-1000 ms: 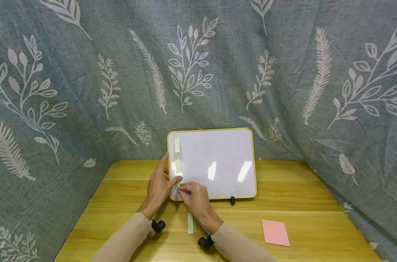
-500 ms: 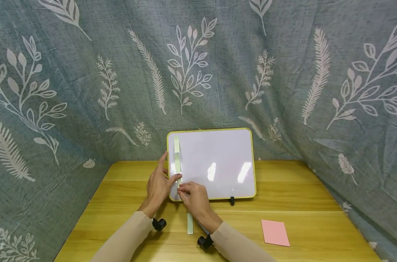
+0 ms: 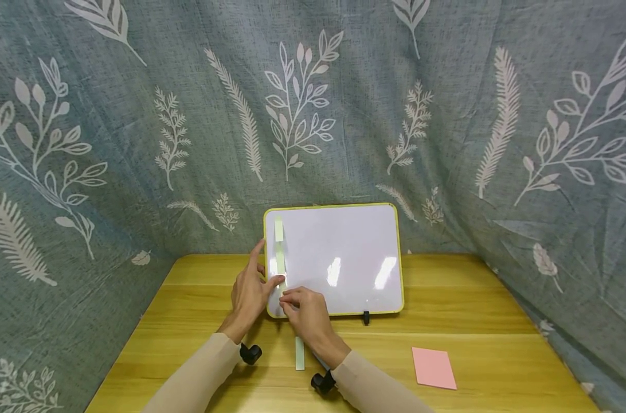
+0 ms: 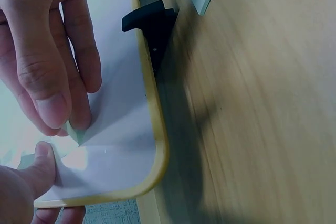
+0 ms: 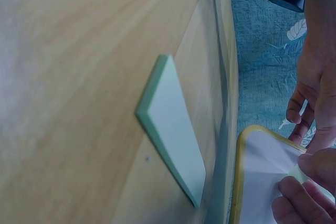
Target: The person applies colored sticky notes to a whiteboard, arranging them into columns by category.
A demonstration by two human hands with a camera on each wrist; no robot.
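Note:
A whiteboard [image 3: 339,246] with a yellow frame leans upright at the back of the table. My left hand [image 3: 248,295] grips its left edge, fingers behind it and the thumb pressed on the front. Two pale green sticky notes, an upper one [image 3: 279,228] and a lower one [image 3: 280,257], run down the board's left side in a column. Below them, my right hand [image 3: 310,318] pinches the lower end of a third green sticky note [image 4: 74,132] between thumb and fingers. The left thumb lies at that note's upper end. Fingers partly hide this note.
On the table in front of the board lies a narrow green sticky note pad [image 5: 176,129], by the right forearm. A pink sticky note pad [image 3: 434,368] is to the right. A black support foot [image 3: 366,317] holds the board's lower edge. Patterned curtain [image 3: 302,115] hangs behind.
The left thumb has shifted slightly left on the board, showing a little more of the third sticky note. The right hand keeps its pinch in nearly the same place.

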